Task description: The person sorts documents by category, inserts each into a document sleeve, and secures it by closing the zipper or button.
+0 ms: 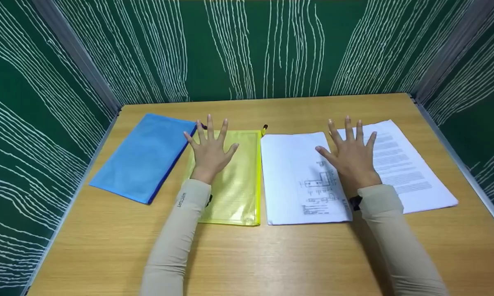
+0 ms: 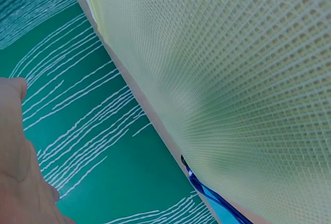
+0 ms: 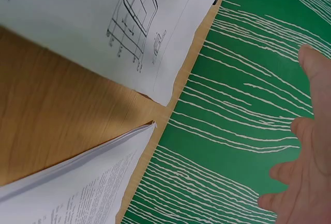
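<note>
My left hand [image 1: 210, 154], its fingers spread wide, is over the upper left part of a yellow mesh zip folder [image 1: 236, 193] and holds nothing. To its left, a blue zip folder [image 1: 142, 158] lies at a slant. With fingers spread, my right hand [image 1: 354, 158] is above the gap between two stacks of paper, also holding nothing. One stack [image 1: 286, 176] shows a printed diagram; the other stack [image 1: 415, 176], turned at an angle, carries lines of text. In the right wrist view, the hand [image 3: 310, 172] appears apart from both stacks.
All of these lie on a wooden table [image 1: 247, 255]. Green panels [image 1: 255, 49] with white wavy lines stand around its back and sides, joined by grey metal posts [image 1: 78, 53]. A dark zip pull [image 1: 265, 127] sticks up at the yellow folder's top right corner.
</note>
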`<action>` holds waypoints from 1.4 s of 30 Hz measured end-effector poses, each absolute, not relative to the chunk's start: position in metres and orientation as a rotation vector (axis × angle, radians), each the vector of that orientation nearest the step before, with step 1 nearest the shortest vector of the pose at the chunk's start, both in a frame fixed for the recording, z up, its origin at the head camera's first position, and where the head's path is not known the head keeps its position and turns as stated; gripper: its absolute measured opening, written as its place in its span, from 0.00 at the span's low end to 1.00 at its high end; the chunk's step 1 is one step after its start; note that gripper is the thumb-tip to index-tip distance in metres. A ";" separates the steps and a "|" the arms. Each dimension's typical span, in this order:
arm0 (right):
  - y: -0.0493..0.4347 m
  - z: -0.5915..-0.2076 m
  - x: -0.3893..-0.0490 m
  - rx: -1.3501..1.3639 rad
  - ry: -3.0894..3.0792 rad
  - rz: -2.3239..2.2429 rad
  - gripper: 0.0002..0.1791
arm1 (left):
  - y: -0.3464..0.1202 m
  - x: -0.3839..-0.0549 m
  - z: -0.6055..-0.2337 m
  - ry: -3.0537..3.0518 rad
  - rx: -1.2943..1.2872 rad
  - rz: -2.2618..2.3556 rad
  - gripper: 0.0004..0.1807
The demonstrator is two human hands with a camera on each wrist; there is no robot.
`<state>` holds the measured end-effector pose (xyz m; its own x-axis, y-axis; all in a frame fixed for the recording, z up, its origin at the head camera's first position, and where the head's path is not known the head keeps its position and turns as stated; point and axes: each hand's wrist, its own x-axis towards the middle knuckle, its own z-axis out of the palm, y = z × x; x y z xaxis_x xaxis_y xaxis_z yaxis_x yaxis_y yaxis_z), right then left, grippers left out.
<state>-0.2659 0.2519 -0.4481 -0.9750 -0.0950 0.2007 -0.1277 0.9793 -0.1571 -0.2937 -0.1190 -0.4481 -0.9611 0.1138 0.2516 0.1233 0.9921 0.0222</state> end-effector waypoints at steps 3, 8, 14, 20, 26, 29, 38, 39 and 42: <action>0.253 -0.448 -0.265 0.172 -2.924 0.265 0.47 | -0.121 -0.294 -0.447 -2.876 -0.168 -0.068 0.41; 0.253 -0.446 -0.263 0.181 -2.916 0.283 0.46 | -0.124 -0.294 -0.445 -2.859 -0.172 -0.069 0.41; 0.254 -0.442 -0.261 0.175 -2.929 0.354 0.44 | -0.127 -0.293 -0.445 -2.847 -0.172 -0.107 0.40; 0.259 -0.440 -0.262 0.183 -2.903 0.452 0.42 | -0.126 -0.291 -0.444 -2.895 -0.160 -0.221 0.40; 0.265 -0.440 -0.263 0.210 -2.866 0.618 0.41 | -0.123 -0.291 -0.449 -2.932 -0.177 -0.357 0.39; 0.268 -0.440 -0.264 0.196 -2.872 0.739 0.41 | -0.119 -0.290 -0.453 -2.943 -0.183 -0.432 0.39; 0.281 -0.448 -0.268 0.157 -2.936 1.148 0.44 | -0.100 -0.286 -0.466 -3.044 -0.154 -0.764 0.36; 0.283 -0.450 -0.269 0.157 -2.938 1.203 0.44 | -0.098 -0.286 -0.467 -3.056 -0.149 -0.805 0.36; 0.287 -0.454 -0.271 0.130 -2.958 1.332 0.46 | -0.092 -0.285 -0.470 -3.092 -0.144 -0.918 0.36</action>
